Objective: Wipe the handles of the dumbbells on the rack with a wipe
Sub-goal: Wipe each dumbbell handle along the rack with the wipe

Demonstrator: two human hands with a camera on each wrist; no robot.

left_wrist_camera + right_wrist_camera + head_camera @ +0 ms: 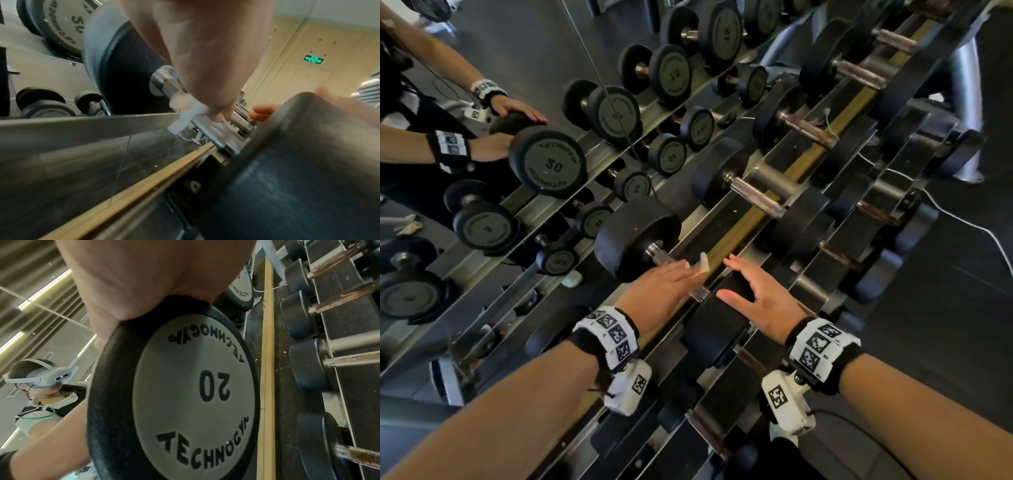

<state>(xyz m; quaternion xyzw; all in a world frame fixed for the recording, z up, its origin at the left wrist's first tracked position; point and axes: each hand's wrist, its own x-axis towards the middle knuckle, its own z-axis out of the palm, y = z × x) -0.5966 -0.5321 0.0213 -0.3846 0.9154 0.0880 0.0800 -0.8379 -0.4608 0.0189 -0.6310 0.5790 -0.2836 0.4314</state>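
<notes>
From the head view, your left hand (664, 284) lies over the handle (659, 253) of the nearest dumbbell (637, 236) on the rack (784, 178), with the white wipe (703, 263) sticking out past your fingers (681, 269). Your right hand (753, 301) rests flat on the near weight head (717, 325), its fingers straight and apart. Keep that hand pressing so the dumbbell does not roll. A mirror (517, 51) behind the rack shows more dumbbells.

From the left wrist view, your fingers (218, 113) pinch the wipe (185, 116) against the shiny handle (207, 129). Rub along the whole bar, and go round it too. The rack rail (82, 125) sits just below.

From the right wrist view, your palm (154, 280) sits on top of the weight head (174, 394) marked 20. Rusty handles (349, 300) wait on the next row.
</notes>
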